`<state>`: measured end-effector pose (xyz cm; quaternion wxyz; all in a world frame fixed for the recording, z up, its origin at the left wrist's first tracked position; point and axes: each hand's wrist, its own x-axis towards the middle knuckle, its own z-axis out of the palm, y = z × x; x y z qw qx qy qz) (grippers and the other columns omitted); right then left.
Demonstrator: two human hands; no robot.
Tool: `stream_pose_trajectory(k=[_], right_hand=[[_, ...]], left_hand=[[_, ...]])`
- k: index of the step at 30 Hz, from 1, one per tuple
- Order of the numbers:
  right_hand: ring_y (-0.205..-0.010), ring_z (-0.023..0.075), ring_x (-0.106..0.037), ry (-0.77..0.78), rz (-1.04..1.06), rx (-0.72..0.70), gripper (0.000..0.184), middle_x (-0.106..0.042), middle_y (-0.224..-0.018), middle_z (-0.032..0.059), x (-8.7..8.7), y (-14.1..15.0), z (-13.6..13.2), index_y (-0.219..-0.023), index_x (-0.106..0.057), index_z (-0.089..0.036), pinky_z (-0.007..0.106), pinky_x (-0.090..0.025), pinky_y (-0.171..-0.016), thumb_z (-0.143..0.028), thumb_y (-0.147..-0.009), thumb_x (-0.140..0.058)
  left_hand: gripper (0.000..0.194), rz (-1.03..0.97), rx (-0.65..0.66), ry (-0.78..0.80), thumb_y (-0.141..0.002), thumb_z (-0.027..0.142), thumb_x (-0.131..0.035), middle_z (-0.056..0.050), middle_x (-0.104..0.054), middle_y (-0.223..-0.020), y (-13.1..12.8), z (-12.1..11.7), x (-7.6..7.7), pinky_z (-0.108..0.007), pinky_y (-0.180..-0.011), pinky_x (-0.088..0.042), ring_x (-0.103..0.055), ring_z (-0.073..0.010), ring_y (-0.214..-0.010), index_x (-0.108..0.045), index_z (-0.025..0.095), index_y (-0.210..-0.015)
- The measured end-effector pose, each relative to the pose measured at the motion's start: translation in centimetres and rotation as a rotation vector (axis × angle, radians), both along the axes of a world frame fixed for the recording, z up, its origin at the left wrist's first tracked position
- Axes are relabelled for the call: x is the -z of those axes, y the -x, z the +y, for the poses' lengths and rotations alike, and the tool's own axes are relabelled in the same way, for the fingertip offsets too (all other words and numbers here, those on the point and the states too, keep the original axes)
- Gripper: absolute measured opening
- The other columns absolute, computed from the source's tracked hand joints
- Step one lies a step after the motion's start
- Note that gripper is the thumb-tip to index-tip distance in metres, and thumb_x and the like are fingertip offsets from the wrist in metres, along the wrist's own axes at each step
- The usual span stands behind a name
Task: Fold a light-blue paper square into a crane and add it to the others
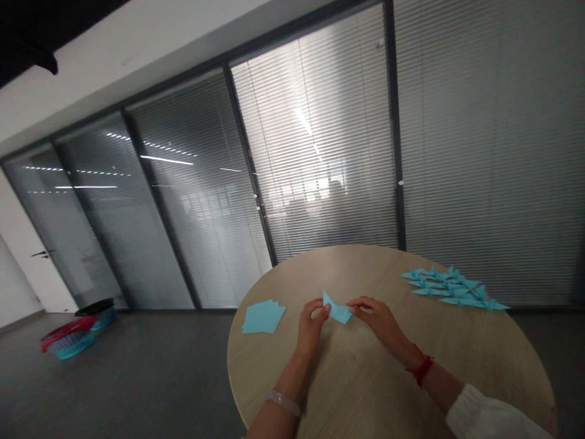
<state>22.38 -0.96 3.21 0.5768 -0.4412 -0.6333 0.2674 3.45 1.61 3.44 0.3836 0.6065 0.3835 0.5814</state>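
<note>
Folded blue origami sheet [339,310]: held between both hands, above table. L hand [313,324] grips its left end, fingers pinched; R hand [372,317] pinches right end. Loose blue sheets [264,317] lie left of L hand; blue paper cranes [454,288] lie right of R hand, on round wood table [365,390].

On the round table [365,402], a stack of paper sheets [264,318] lies at nine o'clock from the folded sheet [337,310], and rows of paper cranes [452,288] at two o'clock. Baskets [70,338] sit on the floor at ten o'clock, a glass partition [320,152] behind at twelve.
</note>
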Motion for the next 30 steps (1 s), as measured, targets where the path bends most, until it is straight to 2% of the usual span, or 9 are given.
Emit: stream_pose_trajectory(k=[3,6,8,11,15,19,23,26,30], right_hand=[[-0.075,0.0227,-0.064,0.107,0.16,-0.081,0.03,-0.072,-0.078,0.0056,0.0,0.0,0.2,-0.079,-0.073,-0.02,0.033,-0.048,-0.07,-0.046,-0.064,-0.07],[-0.068,0.0209,-0.063,0.216,0.319,-0.11,0.037,-0.071,-0.07,0.0044,0.1,-0.2,0.3,-0.081,-0.072,-0.019,0.029,-0.046,-0.059,-0.048,-0.059,-0.074],[-0.069,0.0197,-0.063,0.261,0.41,-0.15,0.038,-0.07,-0.072,0.0043,0.1,-0.4,0.2,-0.084,-0.072,-0.019,0.028,-0.046,-0.058,-0.047,-0.059,-0.075],[-0.074,0.0187,-0.063,0.279,0.542,-0.193,0.034,-0.07,-0.08,0.0047,0.2,-0.6,0.0,-0.085,-0.072,-0.021,0.027,-0.048,-0.063,-0.043,-0.06,-0.076],[-0.075,0.019,-0.063,0.271,0.658,-0.232,0.031,-0.069,-0.083,0.0049,0.3,-0.9,-0.1,-0.082,-0.07,-0.021,0.028,-0.05,-0.065,-0.04,-0.059,-0.077],[-0.078,0.0205,-0.064,0.295,0.635,-0.277,0.029,-0.07,-0.085,0.0051,0.2,-1.0,-0.3,-0.083,-0.068,-0.021,0.03,-0.051,-0.067,-0.04,-0.063,-0.075],[-0.079,0.0231,-0.065,0.282,0.515,-0.232,0.028,-0.07,-0.086,0.0062,0.2,-1.1,-0.3,-0.082,-0.066,-0.022,0.034,-0.053,-0.068,-0.042,-0.064,-0.074],[-0.079,0.0239,-0.066,0.254,0.52,-0.193,0.03,-0.071,-0.087,0.0071,0.4,-1.3,0.1,-0.081,-0.066,-0.021,0.036,-0.054,-0.071,-0.044,-0.064,-0.074],[-0.081,0.0239,-0.066,0.24,0.529,-0.209,0.03,-0.071,-0.088,0.0064,0.6,-1.5,0.5,-0.084,-0.067,-0.021,0.037,-0.054,-0.075,-0.045,-0.066,-0.071]], left_hand=[[0.035,0.034,-0.037,-0.043,-0.066,0.052,-0.07,-0.012,-0.062,-0.115,0.0,0.0,-0.2,-0.04,-0.092,-0.043,-0.054,-0.0282,-0.111,-0.072,0.019,-0.077],[0.04,0.039,0.072,-0.036,-0.074,0.053,-0.061,-0.012,-0.061,-0.118,-0.1,-0.3,-0.6,-0.041,-0.099,-0.037,-0.053,-0.0267,-0.114,-0.071,0.019,-0.093],[0.041,0.034,0.137,-0.049,-0.078,0.051,-0.058,-0.011,-0.064,-0.114,-0.2,-0.6,-0.8,-0.041,-0.101,-0.036,-0.054,-0.0253,-0.111,-0.069,0.018,-0.1],[0.039,0.012,0.182,-0.059,-0.077,0.044,-0.063,-0.009,-0.066,-0.109,-0.3,-1.0,-1.1,-0.037,-0.094,-0.042,-0.058,-0.0237,-0.105,-0.065,0.02,-0.106],[0.041,-0.023,0.162,-0.048,-0.07,0.033,-0.071,-0.007,-0.067,-0.097,-0.1,-1.1,-1.2,-0.032,-0.08,-0.049,-0.062,-0.021,-0.091,-0.064,0.02,-0.108],[0.033,-0.048,0.169,-0.043,-0.068,0.03,-0.072,-0.007,-0.069,-0.091,0.1,-0.8,-1.1,-0.031,-0.072,-0.051,-0.063,-0.0208,-0.083,-0.069,0.018,-0.098],[0.027,-0.043,0.141,-0.028,-0.068,0.03,-0.072,-0.008,-0.07,-0.095,0.2,-0.9,-1.4,-0.034,-0.078,-0.051,-0.063,-0.0227,-0.088,-0.072,0.019,-0.092],[0.03,-0.035,0.14,-0.041,-0.066,0.03,-0.073,-0.008,-0.07,-0.101,0.2,-1.3,-1.9,-0.035,-0.083,-0.051,-0.064,-0.0234,-0.092,-0.073,0.021,-0.095],[0.03,-0.04,0.157,-0.083,-0.062,0.03,-0.076,-0.008,-0.069,-0.101,0.2,-1.9,-2.4,-0.035,-0.082,-0.052,-0.063,-0.0239,-0.093,-0.074,0.022,-0.091]])
